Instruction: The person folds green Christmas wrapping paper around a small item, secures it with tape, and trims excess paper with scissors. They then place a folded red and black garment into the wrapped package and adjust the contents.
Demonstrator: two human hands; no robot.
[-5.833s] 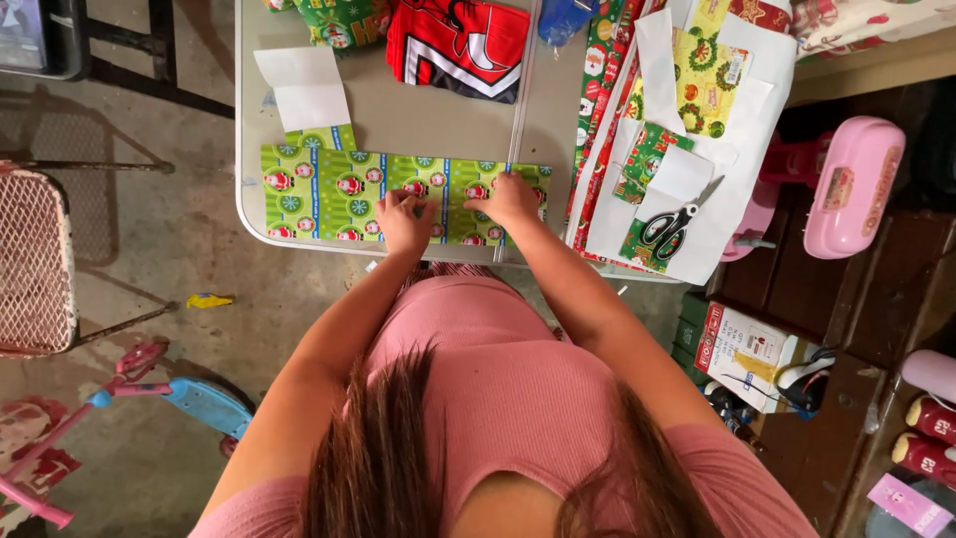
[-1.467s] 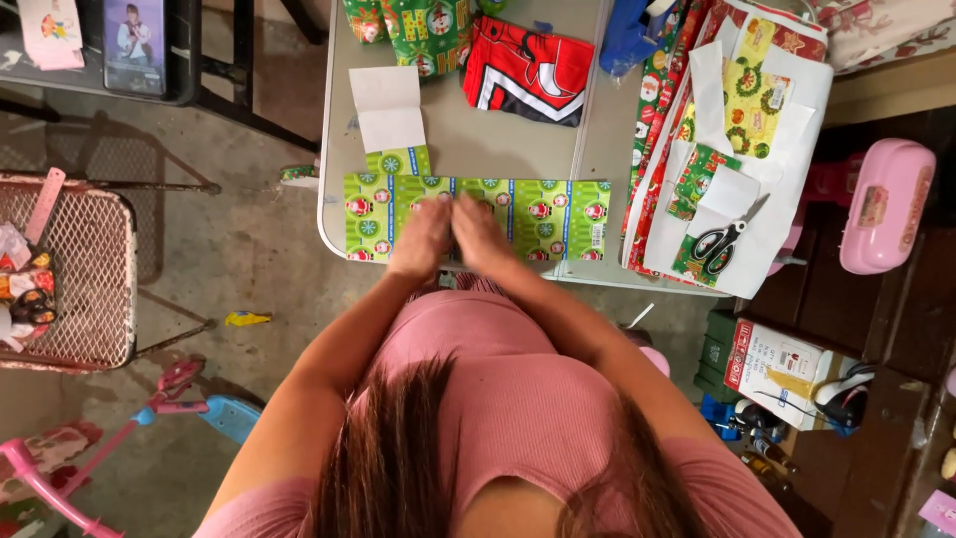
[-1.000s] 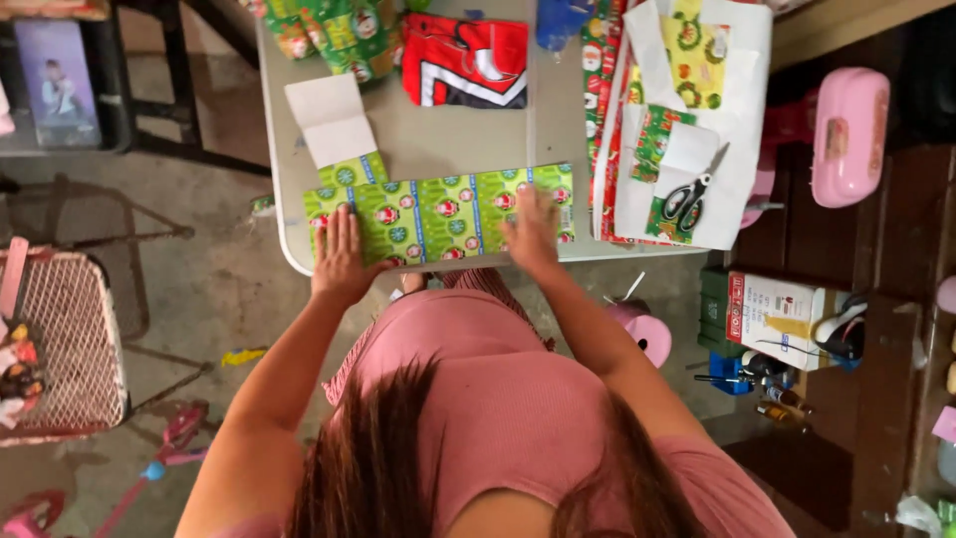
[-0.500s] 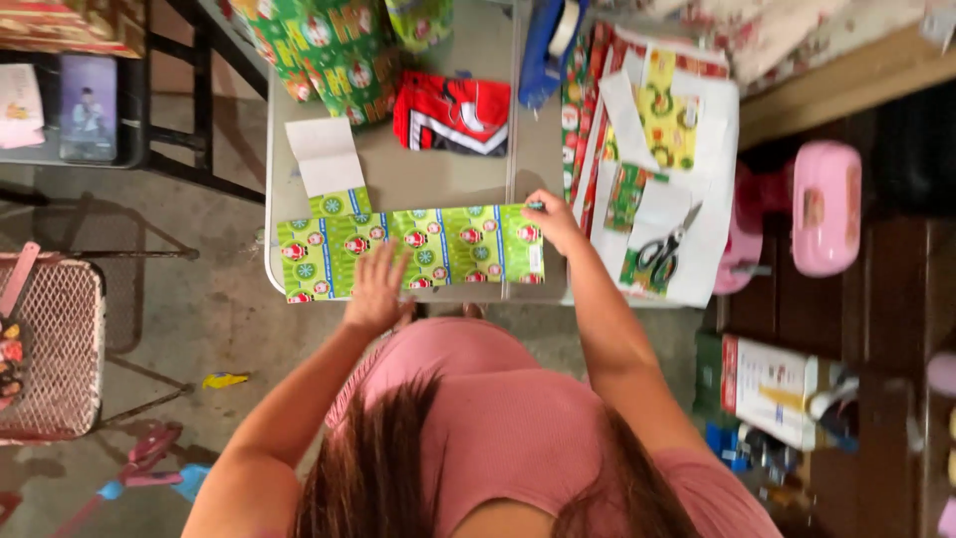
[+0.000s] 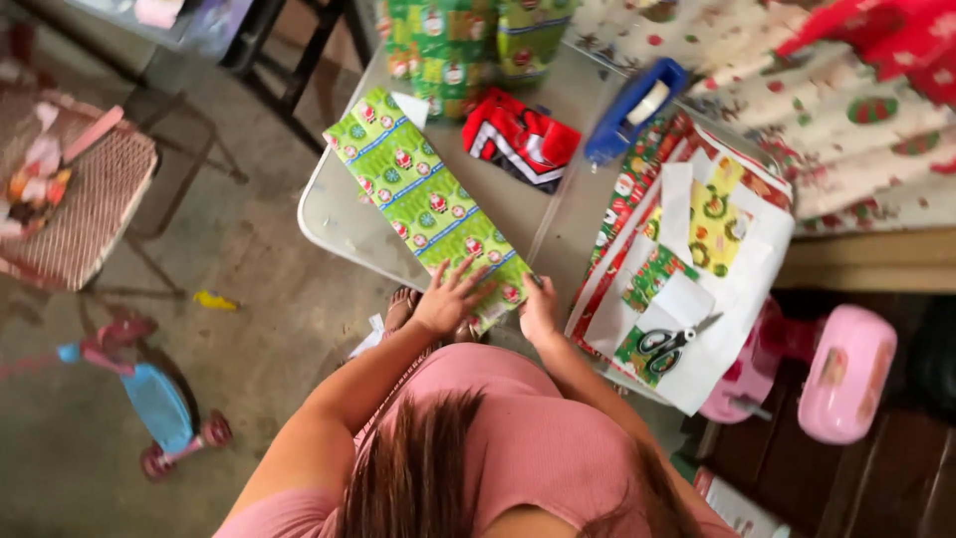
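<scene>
Fingers (image 5: 468,274) spread flat, both hands pinning my wrapped box (image 5: 428,204) at tabletop (image 5: 344,224) near edge; scissors (image 5: 669,341) right.

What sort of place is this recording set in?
Probably a home garage or porch used for gift wrapping: a folding table on bare concrete, wrapping paper under both hands, a tape dispenser, and a child's scooter nearby.

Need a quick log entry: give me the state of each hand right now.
Left hand: open, fingers spread, pressing flat on the green wrapped package.
Right hand: at the package's near end, touching it; open or closed cannot be told.
</scene>
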